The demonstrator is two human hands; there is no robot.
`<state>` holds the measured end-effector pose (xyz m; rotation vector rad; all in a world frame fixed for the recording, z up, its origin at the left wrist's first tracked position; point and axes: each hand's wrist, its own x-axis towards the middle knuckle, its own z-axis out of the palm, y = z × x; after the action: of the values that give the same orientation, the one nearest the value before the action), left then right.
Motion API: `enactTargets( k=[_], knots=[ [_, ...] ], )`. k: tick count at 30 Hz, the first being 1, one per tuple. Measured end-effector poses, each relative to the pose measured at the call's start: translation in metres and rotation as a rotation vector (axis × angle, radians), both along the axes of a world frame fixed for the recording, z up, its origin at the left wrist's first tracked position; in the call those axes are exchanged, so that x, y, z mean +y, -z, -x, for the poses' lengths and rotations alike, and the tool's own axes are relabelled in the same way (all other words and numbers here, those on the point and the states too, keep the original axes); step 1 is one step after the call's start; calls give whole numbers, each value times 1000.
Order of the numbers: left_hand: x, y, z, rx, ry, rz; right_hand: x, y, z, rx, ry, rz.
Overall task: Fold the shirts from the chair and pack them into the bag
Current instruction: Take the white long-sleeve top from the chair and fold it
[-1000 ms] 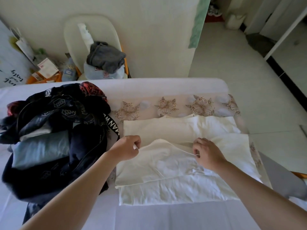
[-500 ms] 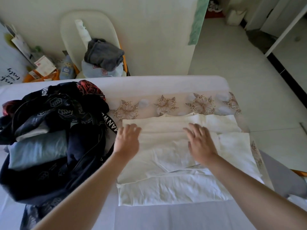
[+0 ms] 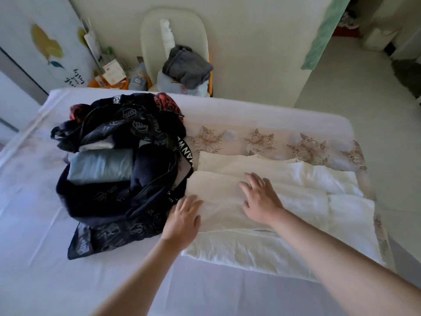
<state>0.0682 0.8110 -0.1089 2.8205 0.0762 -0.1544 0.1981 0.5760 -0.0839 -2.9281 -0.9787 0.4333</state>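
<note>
Dark bag (image 3: pixel 102 201) against white shirt (image 3: pixel 296 247), left hand (image 3: pixel 183 221) and right hand (image 3: pixel 259 201) flat atop

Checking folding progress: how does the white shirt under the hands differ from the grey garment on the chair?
The white shirt lies flat in folded layers on the bed; the grey garment sits bunched on the chair. The left hand and right hand rest on the white shirt with straight fingers; no hand touches the grey garment. Neither is in the bag.
</note>
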Motion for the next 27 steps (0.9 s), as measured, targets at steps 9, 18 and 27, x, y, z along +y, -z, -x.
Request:
enactTargets(
  k=[9, 18, 27],
  knots=[
    [-3, -10, 21, 192, -357, 250, 154, -9, -15, -101, -667, 16],
    [4, -33, 5, 449, -425, 317, 145, -14, -29, -230, -745, 325],
    [-61, -107, -43, 484, -24, 436, 0, -57, -46, -280, -392, -67]
  ],
)
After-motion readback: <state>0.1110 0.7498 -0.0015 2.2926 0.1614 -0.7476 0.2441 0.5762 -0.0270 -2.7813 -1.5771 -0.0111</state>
